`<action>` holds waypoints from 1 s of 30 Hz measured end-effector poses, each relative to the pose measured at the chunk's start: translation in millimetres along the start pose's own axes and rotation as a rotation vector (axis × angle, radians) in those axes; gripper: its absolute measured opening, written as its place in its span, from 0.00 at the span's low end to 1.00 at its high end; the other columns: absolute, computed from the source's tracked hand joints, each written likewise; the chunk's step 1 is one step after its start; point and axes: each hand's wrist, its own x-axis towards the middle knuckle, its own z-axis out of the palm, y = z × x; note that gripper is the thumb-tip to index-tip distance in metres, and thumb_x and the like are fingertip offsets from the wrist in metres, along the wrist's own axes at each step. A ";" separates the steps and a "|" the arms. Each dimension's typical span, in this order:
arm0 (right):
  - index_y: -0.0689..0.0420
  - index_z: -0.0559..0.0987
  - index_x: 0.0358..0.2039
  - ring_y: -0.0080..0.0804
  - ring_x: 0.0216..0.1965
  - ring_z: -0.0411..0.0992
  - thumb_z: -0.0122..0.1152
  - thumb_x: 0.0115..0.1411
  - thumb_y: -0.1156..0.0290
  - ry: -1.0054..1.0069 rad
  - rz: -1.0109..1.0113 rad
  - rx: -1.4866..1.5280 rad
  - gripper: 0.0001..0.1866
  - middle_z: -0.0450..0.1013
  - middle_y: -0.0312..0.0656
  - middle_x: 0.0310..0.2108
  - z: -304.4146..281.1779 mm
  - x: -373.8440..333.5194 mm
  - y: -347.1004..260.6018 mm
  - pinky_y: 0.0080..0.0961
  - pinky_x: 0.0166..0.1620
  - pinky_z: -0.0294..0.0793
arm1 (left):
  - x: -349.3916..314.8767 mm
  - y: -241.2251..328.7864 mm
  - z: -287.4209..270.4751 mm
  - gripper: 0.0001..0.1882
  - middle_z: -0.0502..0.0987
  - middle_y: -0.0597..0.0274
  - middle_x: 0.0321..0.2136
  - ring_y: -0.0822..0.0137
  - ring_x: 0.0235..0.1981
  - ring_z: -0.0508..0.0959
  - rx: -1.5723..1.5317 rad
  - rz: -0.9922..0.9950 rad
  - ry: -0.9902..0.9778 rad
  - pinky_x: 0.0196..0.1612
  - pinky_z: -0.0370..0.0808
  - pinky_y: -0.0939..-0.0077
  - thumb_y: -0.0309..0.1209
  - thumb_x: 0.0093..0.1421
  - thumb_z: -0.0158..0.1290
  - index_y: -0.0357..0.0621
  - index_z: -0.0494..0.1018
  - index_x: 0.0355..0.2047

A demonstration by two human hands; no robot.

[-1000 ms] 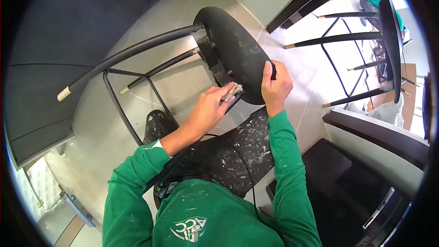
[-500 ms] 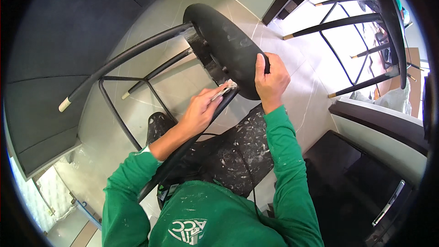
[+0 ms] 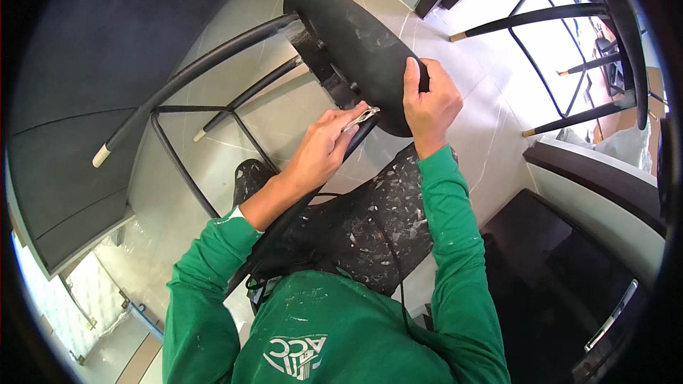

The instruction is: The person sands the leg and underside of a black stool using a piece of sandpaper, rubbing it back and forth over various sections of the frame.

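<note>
A black stool lies tipped across my lap, its round seat (image 3: 356, 50) turned up on edge and its black legs (image 3: 213, 64) with pale tips pointing left. My right hand (image 3: 432, 103) is closed on the near right rim of the seat, thumb on its face. My left hand (image 3: 320, 146) pinches a small, crumpled whitish piece (image 3: 363, 117), either folded sandpaper or a rag; I cannot tell which. It presses against the joint where the nearest leg meets the seat's underside. Pale dusty patches mark the leg tops near the seat.
Another black stool (image 3: 548, 18) stands on its side at the upper right. Dark cabinet panels (image 3: 78, 64) are at the left, a glossy black surface (image 3: 555, 277) at the lower right. Pale tiles (image 3: 462, 142) cover the floor. A dark cord (image 3: 388, 242) hangs over my paint-spotted trousers.
The seat and both hands have moved slightly up in the view. My left hand has shifted a little toward the seat along the leg, still with the whitish piece; my right hand keeps its grip.
</note>
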 end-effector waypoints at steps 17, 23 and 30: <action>0.56 0.83 0.30 0.49 0.24 0.76 0.71 0.62 0.60 0.018 0.026 0.020 0.13 0.77 0.47 0.24 4.0 0.0 5.2 0.37 0.28 0.73 | -1.9 -7.2 2.2 0.28 0.79 0.45 0.53 0.49 0.51 0.78 0.034 0.163 0.061 0.58 0.74 0.60 0.18 0.68 0.52 0.46 0.70 0.68; 0.57 0.83 0.31 0.48 0.24 0.75 0.71 0.62 0.60 0.026 0.012 0.003 0.13 0.77 0.46 0.24 6.6 -4.3 15.2 0.37 0.28 0.72 | -29.9 -9.4 -10.4 0.28 0.78 0.46 0.53 0.49 0.53 0.78 -0.042 0.040 -0.029 0.57 0.74 0.63 0.17 0.68 0.51 0.45 0.70 0.68; 0.58 0.83 0.31 0.49 0.24 0.76 0.71 0.62 0.61 0.038 0.026 0.052 0.12 0.77 0.47 0.24 7.6 -2.6 13.9 0.38 0.28 0.72 | -18.4 -13.4 -6.5 0.28 0.77 0.50 0.60 0.50 0.53 0.78 0.002 0.181 0.000 0.57 0.75 0.61 0.16 0.67 0.50 0.43 0.70 0.67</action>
